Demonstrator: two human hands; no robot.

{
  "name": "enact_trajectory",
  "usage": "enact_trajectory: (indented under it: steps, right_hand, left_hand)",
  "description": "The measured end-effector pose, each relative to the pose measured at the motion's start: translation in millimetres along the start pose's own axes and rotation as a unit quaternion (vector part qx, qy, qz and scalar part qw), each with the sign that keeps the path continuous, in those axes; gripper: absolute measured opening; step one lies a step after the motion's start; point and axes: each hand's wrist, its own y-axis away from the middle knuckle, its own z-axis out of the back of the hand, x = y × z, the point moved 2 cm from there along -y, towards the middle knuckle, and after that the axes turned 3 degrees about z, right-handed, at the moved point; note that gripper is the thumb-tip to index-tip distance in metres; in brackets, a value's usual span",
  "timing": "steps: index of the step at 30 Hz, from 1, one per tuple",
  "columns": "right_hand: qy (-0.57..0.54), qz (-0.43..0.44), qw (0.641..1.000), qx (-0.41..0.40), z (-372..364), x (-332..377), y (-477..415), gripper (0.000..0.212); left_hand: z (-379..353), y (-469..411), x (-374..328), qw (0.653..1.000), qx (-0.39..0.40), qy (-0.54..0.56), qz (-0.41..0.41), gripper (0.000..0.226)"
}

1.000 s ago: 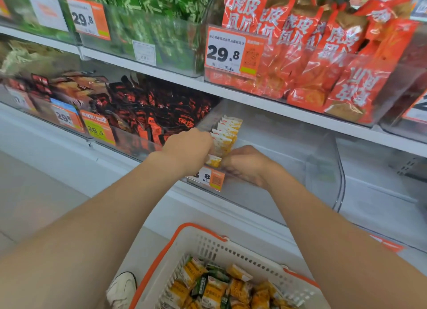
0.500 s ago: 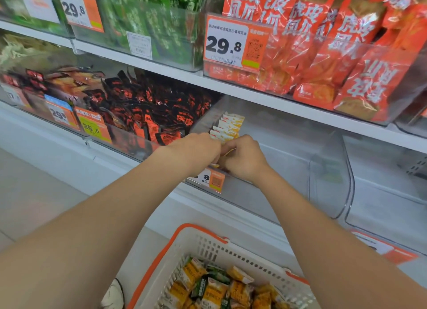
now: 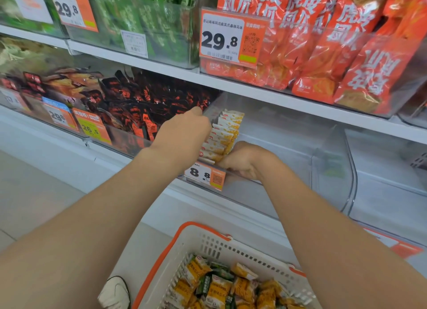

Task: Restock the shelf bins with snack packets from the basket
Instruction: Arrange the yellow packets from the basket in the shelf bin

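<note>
Two hands flank the yellow packet row (image 3: 225, 133) running front-to-back in the clear bin (image 3: 328, 174); the left hand (image 3: 182, 135) hides its fingers; the right hand (image 3: 245, 161) curls its fingers at the near end.

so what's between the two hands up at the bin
A row of yellow and white snack packets, stood on edge in the clear bin: left hand at its left side, right hand at its front end. The head view shows it.
</note>
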Motion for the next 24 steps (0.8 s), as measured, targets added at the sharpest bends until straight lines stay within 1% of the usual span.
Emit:
enact_trajectory:
  steps: [2, 3, 4, 5, 6, 7, 8, 9, 11, 12, 13, 14, 17, 19, 21, 22, 23, 24]
  right_hand:
    - [0.049, -0.006, 0.998, -0.042, -5, -2, -9, 0.037]
    - [0.052, -0.015, 0.998, -0.043, -6, -2, -9, 0.034]
    - [0.022, -0.028, 0.999, -0.028, -6, 4, 0, 0.025]
    - [-0.009, -0.051, 0.999, 0.010, -5, 7, 6, 0.018]
    - [-0.047, -0.072, 0.995, 0.041, -2, 11, 14, 0.018]
    - [-0.076, -0.078, 0.992, 0.057, 3, 14, 19, 0.023]
    - [-0.098, -0.080, 0.991, 0.042, 8, 16, 20, 0.026]
    - [-0.121, -0.083, 0.989, 0.008, 12, 17, 17, 0.026]
    - [-0.159, -0.070, 0.981, -0.086, 13, 19, 12, 0.027]
    - [-0.182, -0.056, 0.974, -0.119, 10, 20, 9, 0.029]
    - [-0.203, -0.045, 0.969, -0.133, 5, 23, 7, 0.029]
    - [-0.222, -0.036, 0.966, -0.128, -1, 26, 7, 0.028]
    - [-0.267, -0.029, 0.959, -0.087, -6, 31, 11, 0.028]
    - [-0.214, -0.028, 0.973, -0.087, -3, 29, 15, 0.023]
    - [-0.073, -0.006, 0.989, -0.128, 6, 24, 21, 0.020]
    - [0.010, 0.024, 0.987, -0.161, 10, 20, 25, 0.024]
    - [0.085, 0.066, 0.975, -0.196, 14, 16, 32, 0.028]
    - [0.142, 0.115, 0.955, -0.232, 16, 13, 43, 0.028]
  left_hand:
    - [1, 2, -7, 1.000, -0.016, -0.017, 0.012, 0.035]
    - [0, 2, -9, 1.000, -0.016, -0.018, 0.015, 0.038]
    - [0, 2, -10, 1.000, -0.011, -0.018, 0.015, 0.039]
    - [-1, 2, -10, 1.000, 0.001, -0.016, 0.014, 0.037]
    - [-3, 3, -9, 1.000, 0.019, -0.005, 0.012, 0.035]
    - [-5, 5, -8, 0.999, 0.042, 0.014, 0.008, 0.032]
    - [-7, 7, -7, 0.997, 0.066, 0.035, 0.005, 0.029]
    - [-8, 9, -7, 0.995, 0.087, 0.048, -0.001, 0.026]
    - [-8, 12, -7, 0.993, 0.108, 0.056, -0.009, 0.023]
    - [-8, 13, -7, 0.992, 0.113, 0.056, -0.009, 0.023]
    - [-9, 13, -7, 0.992, 0.117, 0.054, -0.006, 0.024]
    - [-9, 13, -7, 0.991, 0.121, 0.050, -0.003, 0.025]
    - [-8, 12, -8, 0.990, 0.132, 0.044, 0.003, 0.024]
    - [-7, 13, -9, 0.991, 0.125, 0.047, 0.005, 0.021]
    - [-6, 15, -13, 0.993, 0.107, 0.052, 0.012, 0.018]
    - [-4, 17, -16, 0.993, 0.099, 0.055, 0.020, 0.018]
    - [-2, 21, -20, 0.994, 0.091, 0.057, 0.028, 0.019]
    - [0, 25, -25, 0.994, 0.085, 0.056, 0.037, 0.020]
